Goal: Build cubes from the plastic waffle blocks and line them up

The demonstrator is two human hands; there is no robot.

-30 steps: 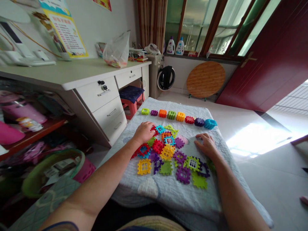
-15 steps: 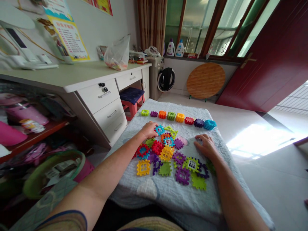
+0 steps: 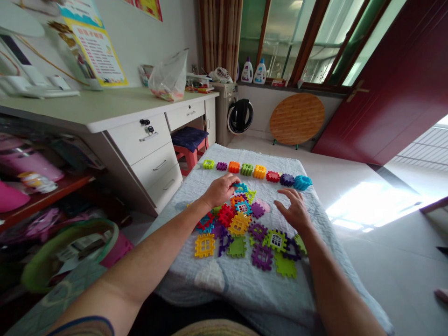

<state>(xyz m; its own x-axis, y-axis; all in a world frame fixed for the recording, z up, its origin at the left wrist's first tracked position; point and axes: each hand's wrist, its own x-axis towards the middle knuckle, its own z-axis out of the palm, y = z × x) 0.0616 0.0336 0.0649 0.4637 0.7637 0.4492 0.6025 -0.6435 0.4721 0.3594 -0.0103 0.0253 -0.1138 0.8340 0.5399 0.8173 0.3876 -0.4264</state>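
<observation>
My left hand (image 3: 223,189) is closed on a light blue interlocking plastic tile (image 3: 241,188), just above the far side of a loose pile. Fingers apart and holding nothing, my right hand (image 3: 293,207) hovers over the cloth right of the pile. In the pile lie a red tile (image 3: 227,214), yellow tiles (image 3: 205,245), purple tiles (image 3: 262,257) and green tiles (image 3: 237,247). Beyond both hands runs a row of several built blocks, from a lime one (image 3: 208,164) at the left to a blue one (image 3: 303,182) at the right.
A pale blue cloth (image 3: 210,275) covers the table. To the left are a white desk (image 3: 140,107) with a plastic bag (image 3: 170,77) and a stool (image 3: 189,140). A washing machine (image 3: 224,112) and a round wooden tabletop (image 3: 297,119) stand behind.
My left hand has moved slightly right and turned, bringing the light blue tile along. My right hand has shifted a little left and away from me, its fingers more spread.
</observation>
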